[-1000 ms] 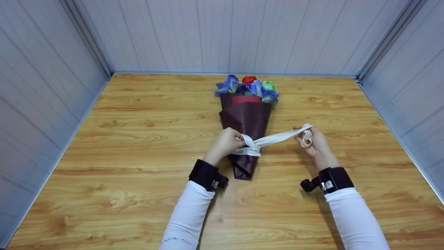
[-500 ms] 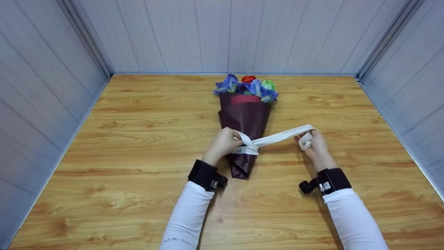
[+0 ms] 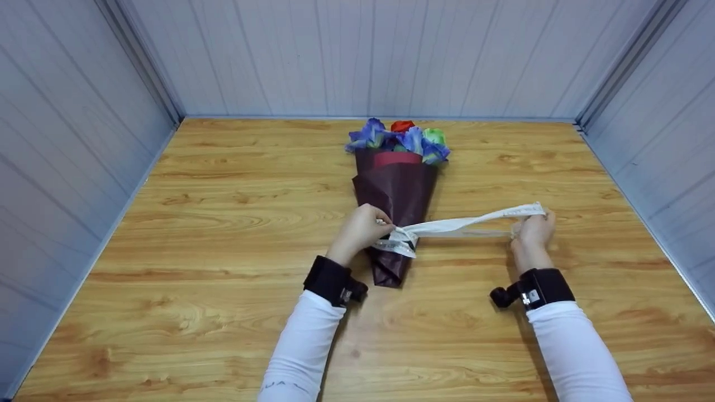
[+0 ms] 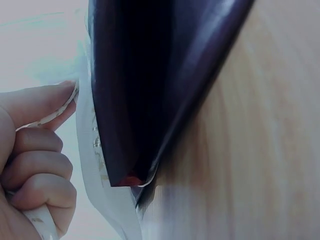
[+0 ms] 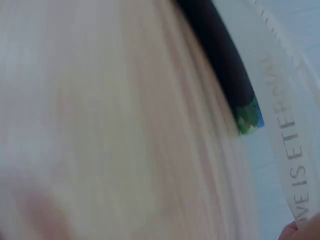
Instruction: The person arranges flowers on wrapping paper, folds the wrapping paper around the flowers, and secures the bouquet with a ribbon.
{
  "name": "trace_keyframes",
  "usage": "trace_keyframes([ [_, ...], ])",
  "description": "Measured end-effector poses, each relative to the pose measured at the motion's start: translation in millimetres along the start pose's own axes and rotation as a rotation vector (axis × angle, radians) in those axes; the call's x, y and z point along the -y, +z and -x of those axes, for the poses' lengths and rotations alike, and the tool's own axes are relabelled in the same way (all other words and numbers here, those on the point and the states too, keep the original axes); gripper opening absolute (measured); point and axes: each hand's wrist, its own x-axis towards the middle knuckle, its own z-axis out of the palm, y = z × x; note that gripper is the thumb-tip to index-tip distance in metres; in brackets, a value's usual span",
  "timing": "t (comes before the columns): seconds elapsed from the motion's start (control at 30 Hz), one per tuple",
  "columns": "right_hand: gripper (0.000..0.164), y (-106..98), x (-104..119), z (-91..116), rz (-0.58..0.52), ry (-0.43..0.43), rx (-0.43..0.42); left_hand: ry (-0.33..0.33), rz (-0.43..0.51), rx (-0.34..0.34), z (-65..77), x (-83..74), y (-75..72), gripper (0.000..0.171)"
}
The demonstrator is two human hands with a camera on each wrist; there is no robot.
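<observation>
A bouquet of blue, red and green flowers (image 3: 410,139) in dark maroon wrapping paper (image 3: 396,192) lies in the middle of the table. White printed ribbon (image 3: 458,225) goes around its narrow lower part. At the bouquet's left side my left hand (image 3: 360,231) pinches the ribbon between thumb and forefinger; in the left wrist view its other fingers (image 4: 42,165) curl over another piece of ribbon. Off to the right, my right hand (image 3: 533,233) grips the ribbon, stretched out from the bouquet in two strands. Lettering on the ribbon (image 5: 287,135) shows in the right wrist view.
The wood-grain table (image 3: 223,312) is bounded by pale panel walls (image 3: 357,61) at the back and both sides. Black wrist straps with cameras sit on both forearms, the right one (image 3: 544,288) beside bare table surface.
My right hand has moved right, drawing the ribbon out longer. The ribbon loop at the left fingers has become smaller and flatter. My left hand and the bouquet stay nearly in place.
</observation>
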Motion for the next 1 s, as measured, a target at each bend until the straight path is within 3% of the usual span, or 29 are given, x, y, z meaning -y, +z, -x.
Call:
trace_keyframes([
  [0.1, 0.018, -1, 2, -4, 0.036, -0.138, -0.01, 0.003, -0.013, -0.002, -0.3, -0.6, 0.1, 0.016],
  [0.17, 0.02, -2, 3, -6, 0.118, -0.206, -0.034, 0.003, -0.012, -0.003, -0.5, -0.7, 0.4, 0.017],
  [0.27, 0.022, -4, 8, -6, 0.403, -0.28, -0.054, 0.01, -0.011, -0.008, -1.0, -0.5, 0.8, 0.017],
  [0.37, 0.044, -5, 12, -2, 0.787, -0.398, -0.035, 0.015, -0.013, -0.007, -1.3, 0.1, 1.0, 0.016],
  [0.43, 0.06, -2, 13, 3, 0.964, -0.515, 0.021, 0.008, -0.009, -0.004, -1.3, 0.3, 0.8, 0.016],
  [0.53, 0.066, 5, 12, 12, 1.125, -0.709, 0.13, -0.009, -0.005, -0.002, -1.4, -0.2, 0.4, 0.015],
  [0.77, 0.093, 5, 13, 22, 1.613, -0.897, 0.499, -0.019, 0.011, 0.004, -2.9, -1.1, 1.1, 0.015],
  [0.87, 0.091, 2, 12, 24, 1.696, -0.962, 0.591, -0.014, 0.007, -0.003, -1.7, -1.0, 0.2, 0.015],
  [1.0, 0.065, 7, 3, 28, 1.591, -1.03, 0.672, -0.007, -0.013, -0.01, -0.6, -1.2, -0.9, 0.015],
])
